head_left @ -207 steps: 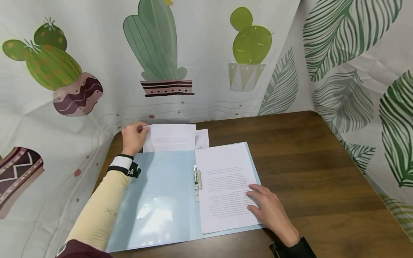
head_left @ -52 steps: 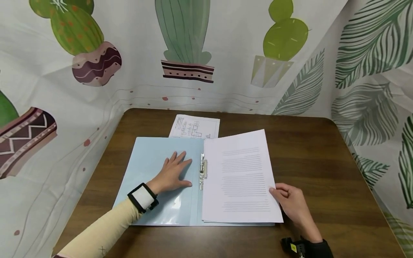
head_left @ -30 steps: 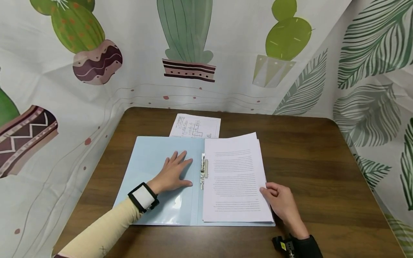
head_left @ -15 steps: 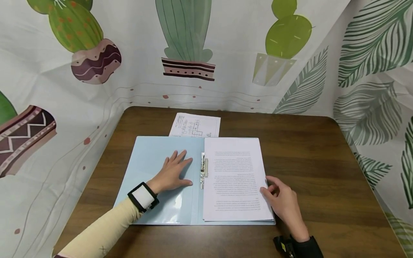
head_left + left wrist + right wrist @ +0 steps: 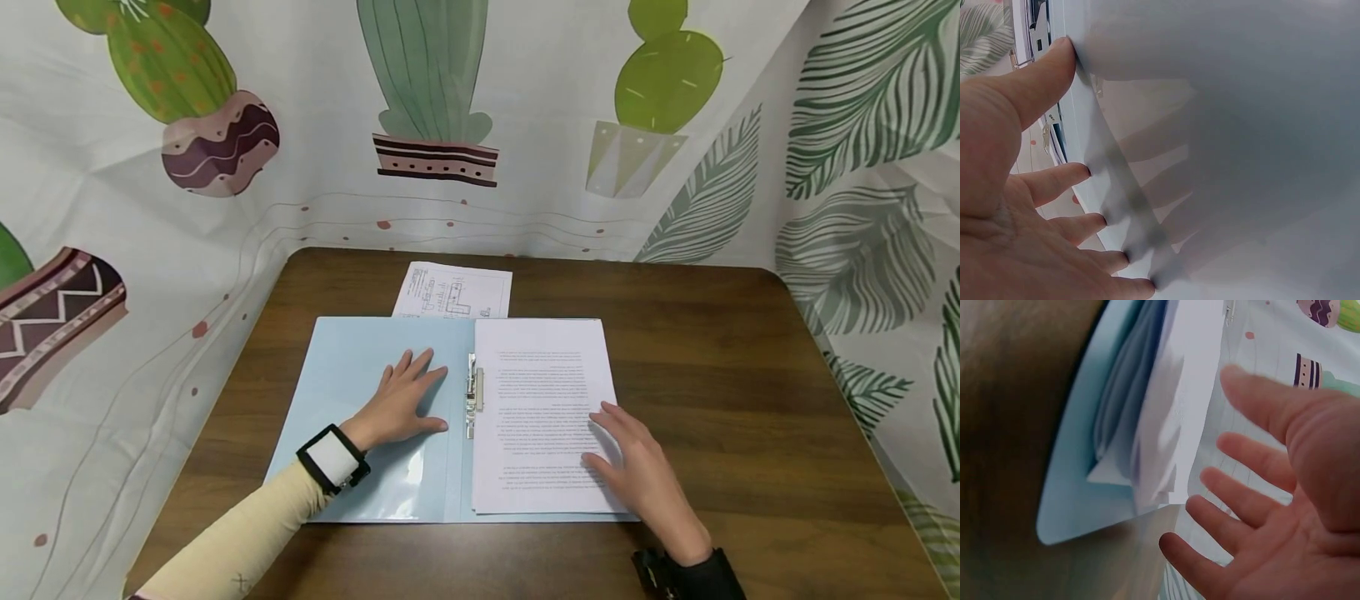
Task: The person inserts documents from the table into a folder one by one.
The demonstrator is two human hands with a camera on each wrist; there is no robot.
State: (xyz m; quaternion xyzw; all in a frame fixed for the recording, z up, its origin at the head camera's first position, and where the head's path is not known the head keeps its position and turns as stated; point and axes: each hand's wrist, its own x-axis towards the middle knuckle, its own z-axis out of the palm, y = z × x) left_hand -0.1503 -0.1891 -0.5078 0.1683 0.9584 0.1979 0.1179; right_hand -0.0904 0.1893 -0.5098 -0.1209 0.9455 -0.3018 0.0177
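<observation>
An open light-blue plastic folder (image 5: 352,367) is laid flat on a dark brown wooden table (image 5: 720,383), near its middle. The person's left hand (image 5: 401,404) is pressed palm-down on the folder's left inner cover, with the fingers straight and spread; in the left wrist view the fingertips (image 5: 1094,219) are seen flat against the pale blue surface (image 5: 1241,125), and nothing is held by them. A cream sleeve and a black-and-white wrist strap (image 5: 332,458) are worn on that arm.

A stack of white printed sheets (image 5: 540,392) is kept on the folder's right half, just beside the metal clip (image 5: 472,404) set along the spine. The right hand (image 5: 633,471) is rested on the lower right part of the stack, fingers straight and loosely spread, with nothing gripped. In the right wrist view the open right hand (image 5: 1285,506) is shown just beside the corner of the white sheets (image 5: 1166,444), whose edges are slightly fanned above the blue cover (image 5: 1075,506). A dark cuff is seen at that wrist.

A single white sheet with a printed line drawing (image 5: 453,292) is laid on the table just behind the folder, partly covered by its far edge. The table is enclosed at the back and sides by a white cloth printed with cacti and green leaves (image 5: 450,100).
</observation>
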